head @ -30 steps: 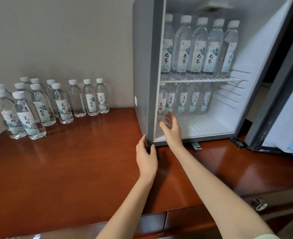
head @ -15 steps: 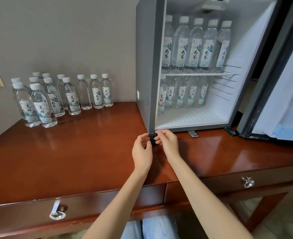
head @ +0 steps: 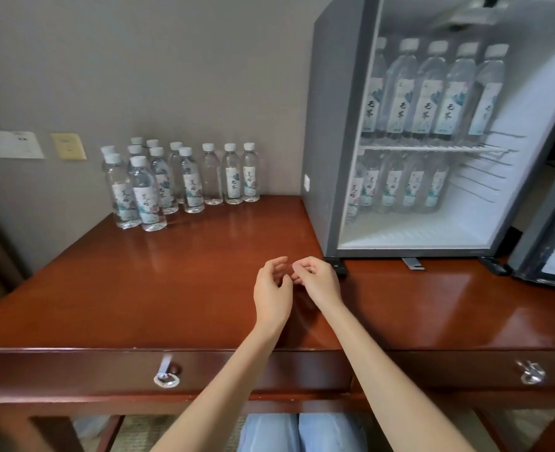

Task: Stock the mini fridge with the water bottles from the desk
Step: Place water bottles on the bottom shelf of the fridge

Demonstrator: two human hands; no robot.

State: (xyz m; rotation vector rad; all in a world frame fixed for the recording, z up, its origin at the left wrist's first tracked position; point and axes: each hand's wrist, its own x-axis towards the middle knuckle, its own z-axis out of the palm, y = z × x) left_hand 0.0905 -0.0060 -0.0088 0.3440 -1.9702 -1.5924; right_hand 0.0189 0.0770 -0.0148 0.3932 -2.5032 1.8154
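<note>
Head view, the only one: left grip [head: 272, 288] is hovering over the front of the surface [head: 139, 288] w/ fingers loosely curved, holding nothing. Right grip [head: 318, 282] is sitting just beside it, fingers curled in tighter, tips about touching the left's, nothing visible in it either. Water bottles [head: 184, 181] are standing upright in a cluster at the back-left of the surface by the wall, well apart from both grips, up and to the left. Mini fridge [head: 331, 158] is standing on the right of the surface, door [head: 550, 249] hanging open to the right. An upper row [head: 432, 93] is filling the wire shelf [head: 432, 147], and a lower row [head: 400, 187] is standing at the back of the fridge floor, leaving its front bare. Judging by looks, these are small sealed plastic bottles, full, so fairly heavy for their size. Walls are prob. thin, giving a bit under squeeze, and labels maybe slick. Best hold is prob. round the mid-body at the label, or at the neck under the cap. Neither grip is lining up w/ a bottle yet, and the left one is sitting nearer the cluster.
</note>
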